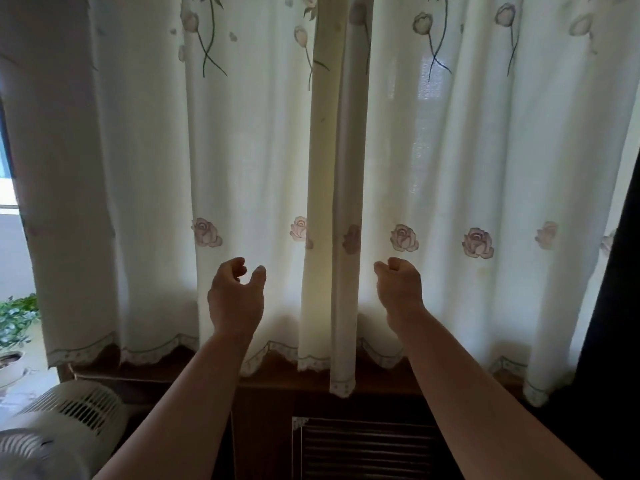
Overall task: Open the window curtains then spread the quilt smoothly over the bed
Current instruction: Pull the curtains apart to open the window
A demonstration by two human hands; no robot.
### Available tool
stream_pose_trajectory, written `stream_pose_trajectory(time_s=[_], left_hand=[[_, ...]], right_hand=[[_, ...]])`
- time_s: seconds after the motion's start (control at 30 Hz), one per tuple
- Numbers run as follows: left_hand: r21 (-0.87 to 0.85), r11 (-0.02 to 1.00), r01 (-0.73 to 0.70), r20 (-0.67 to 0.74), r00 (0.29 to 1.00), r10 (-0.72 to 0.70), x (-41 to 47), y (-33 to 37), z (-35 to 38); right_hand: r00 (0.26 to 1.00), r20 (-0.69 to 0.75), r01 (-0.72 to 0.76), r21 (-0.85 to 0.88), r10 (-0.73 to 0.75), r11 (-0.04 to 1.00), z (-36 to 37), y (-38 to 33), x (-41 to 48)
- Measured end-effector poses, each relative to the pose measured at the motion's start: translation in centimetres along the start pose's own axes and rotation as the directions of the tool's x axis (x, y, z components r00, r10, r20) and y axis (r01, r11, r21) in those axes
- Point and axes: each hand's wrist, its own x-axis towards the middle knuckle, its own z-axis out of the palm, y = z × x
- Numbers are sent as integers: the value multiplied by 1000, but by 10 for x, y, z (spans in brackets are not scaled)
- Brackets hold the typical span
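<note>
Two cream curtains printed with pink roses hang drawn together over the window: the left curtain (242,150) and the right curtain (467,150). Their inner edges overlap at the middle. My left hand (235,296) is raised in front of the left curtain, fingers loosely curled, thumb apart, holding nothing. My right hand (398,289) is raised in front of the right curtain, just right of the overlap, fingers curled and holding nothing. Neither hand visibly touches the cloth. The bed and quilt are out of view.
A dark wooden sill and cabinet (277,403) with a slatted vent (367,448) stands below the curtains. A white fan (65,420) sits at the lower left. A potted green plant (15,320) is at the far left. Something dark (616,306) borders the right.
</note>
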Motion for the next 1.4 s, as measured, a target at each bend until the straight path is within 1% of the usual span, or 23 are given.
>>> stream_pose_trajectory(time_s=[0.17,0.23,0.33,0.4,0.47,0.57,0.67,0.8,0.93,1.0,1.07,1.17,1.23,1.3,1.33,1.4], left_hand=[[54,998,-16,29,999,15,79,-26,19],[32,999,-37,84,996,34,117,-33,31],[-18,997,-79,194,978,81,159,-37,50],[-39,993,-111,260,958,117,180,-39,66],[-60,989,-132,314,938,145,198,-43,85],[-75,987,-142,388,907,160,211,-45,117],[-83,987,-140,447,879,162,216,-46,147],[-51,986,-157,503,849,161,222,-38,183],[1,992,-126,496,862,109,224,-28,212],[19,994,-110,446,890,90,226,-23,220],[15,998,-62,381,923,52,229,-22,226],[-75,997,33,309,951,-8,227,-25,228],[-107,993,43,259,966,-14,222,-27,225],[-125,992,16,242,970,15,216,-26,219],[-129,992,-7,249,968,40,215,-26,215],[-56,994,-92,262,960,103,214,-27,207]], right_hand=[[997,0,-71,-61,71,996,46,0,44],[996,-51,-77,-86,72,993,68,-1,67],[997,-61,-61,-78,56,995,95,-1,97],[998,-52,-54,-158,46,986,111,0,114],[993,-110,-59,-240,33,969,125,3,130],[973,-222,-115,-218,66,969,135,10,151],[961,-266,-123,-191,70,974,134,19,168],[959,-283,-60,-265,-19,962,121,29,188],[978,-209,-73,-245,21,967,110,34,208],[983,-181,-81,-273,31,958,105,35,218],[986,-164,-68,-339,12,938,100,34,227],[956,-265,-8,-448,-124,894,94,29,235],[921,-331,28,-469,-206,883,94,24,234],[881,-390,90,-421,-269,903,99,18,231],[858,-408,156,-371,-311,916,103,15,229],[830,-380,312,-293,-409,904,115,11,222]])
